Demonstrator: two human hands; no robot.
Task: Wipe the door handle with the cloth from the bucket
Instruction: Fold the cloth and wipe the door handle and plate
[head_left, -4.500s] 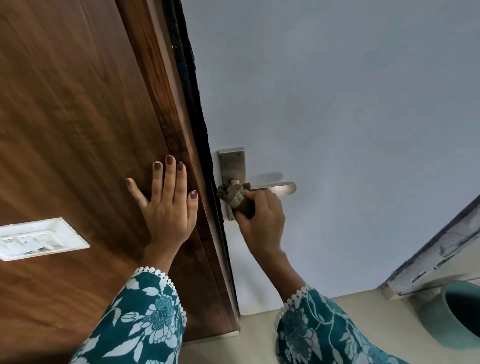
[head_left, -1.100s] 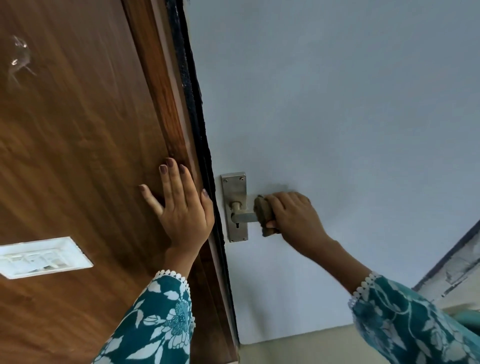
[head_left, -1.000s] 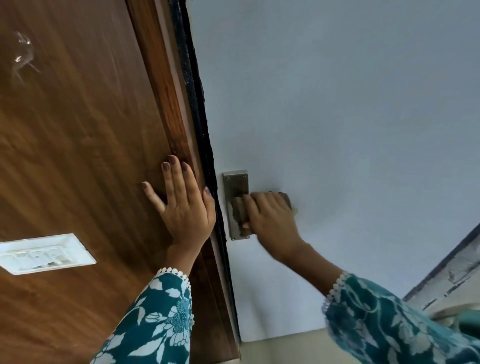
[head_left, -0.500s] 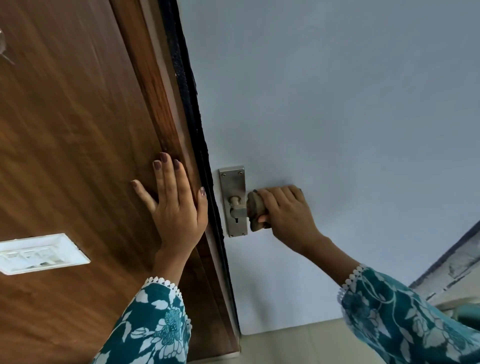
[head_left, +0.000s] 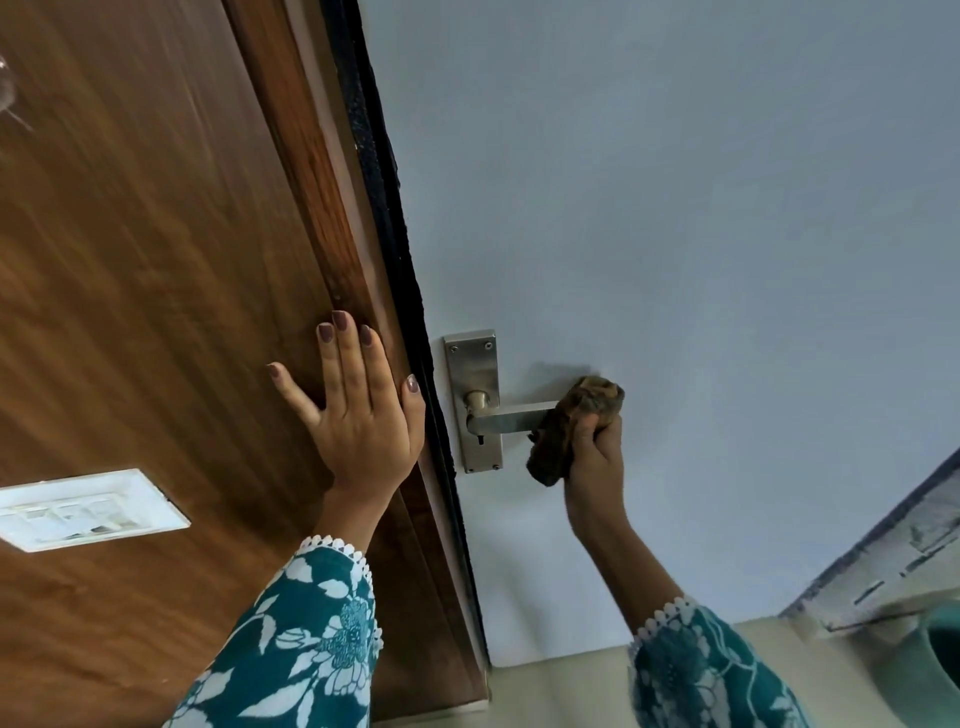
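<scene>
Right hand (head_left: 597, 457) fingers clamp cloth (head_left: 576, 426) round lever (head_left: 511, 418) tip, 3 o'clock of plate (head_left: 475, 374); left hand (head_left: 358, 410) fingers spread, bracing frame (head_left: 311, 208).

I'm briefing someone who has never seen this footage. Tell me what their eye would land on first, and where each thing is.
First, the right hand at centre, gripping a bunched brown cloth over the outer end of the steel door handle on the pale door. Next, the left hand, fingers spread flat on the dark wooden panel left of the handle. A white switch plate sits at far left.
</scene>
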